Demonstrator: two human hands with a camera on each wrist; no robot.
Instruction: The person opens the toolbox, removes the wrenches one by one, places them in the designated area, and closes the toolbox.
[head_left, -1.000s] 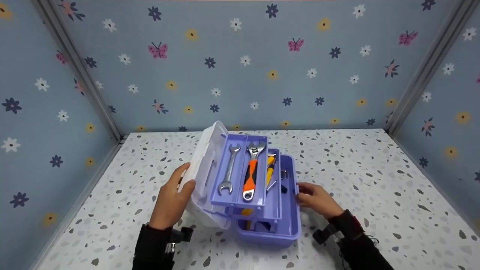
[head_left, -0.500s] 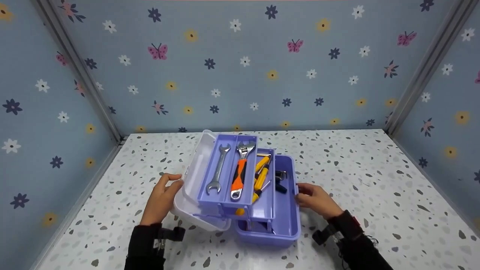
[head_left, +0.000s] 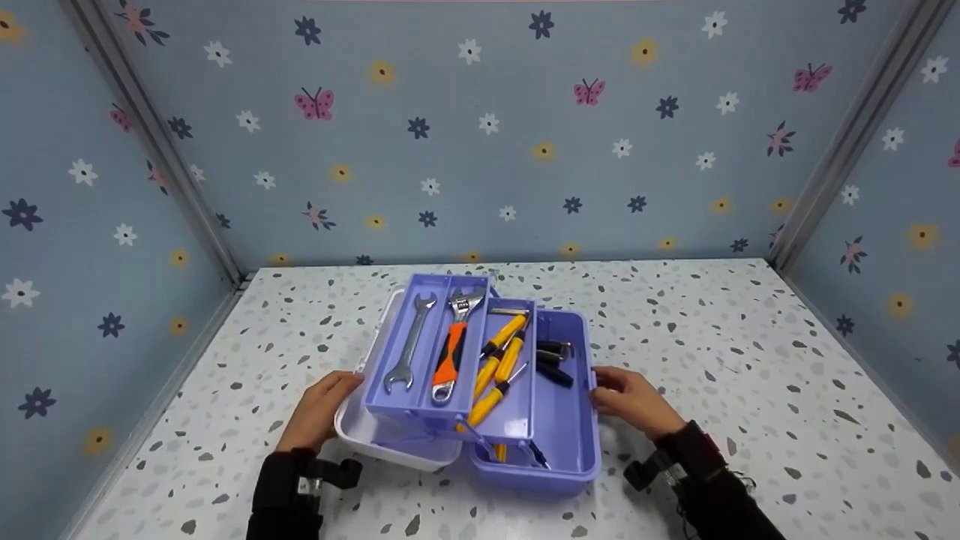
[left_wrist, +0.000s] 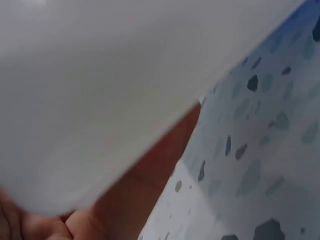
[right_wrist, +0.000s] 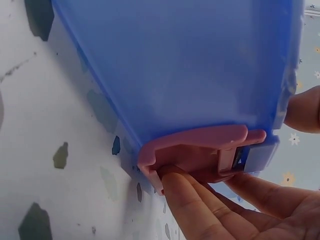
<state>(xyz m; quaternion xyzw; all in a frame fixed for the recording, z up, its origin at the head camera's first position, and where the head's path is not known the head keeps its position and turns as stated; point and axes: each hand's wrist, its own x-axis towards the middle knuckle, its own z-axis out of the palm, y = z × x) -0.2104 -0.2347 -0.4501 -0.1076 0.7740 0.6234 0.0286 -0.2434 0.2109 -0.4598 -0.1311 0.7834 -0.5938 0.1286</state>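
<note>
A purple toolbox (head_left: 534,481) stands opened out on the table, its white lid (head_left: 375,445) swung to the left. My left hand (head_left: 311,412) holds the lid's left edge; in the left wrist view the lid (left_wrist: 100,110) hides part of the hand. My right hand (head_left: 637,401) grips the toolbox's right side, with fingers at a pink latch (right_wrist: 200,137) and thumb by the rim. An open-end wrench (head_left: 410,349) and an orange-handled adjustable wrench (head_left: 450,356) lie in the upper tray (head_left: 420,418). Several yellow-handled tools (head_left: 510,356) lie in the lower tray (head_left: 517,424).
Black-handled items (head_left: 555,373) lie in the toolbox's bottom compartment. The speckled table (head_left: 712,337) runs back to a flower-patterned wall (head_left: 480,165), with similar panels at left and right. Thin hinge arms (head_left: 480,439) join the trays to the base.
The lid has swung down to the left with my left hand on it. Both trays have spread leftward, uncovering more yellow-handled tools and black items. My right hand has stayed in place.
</note>
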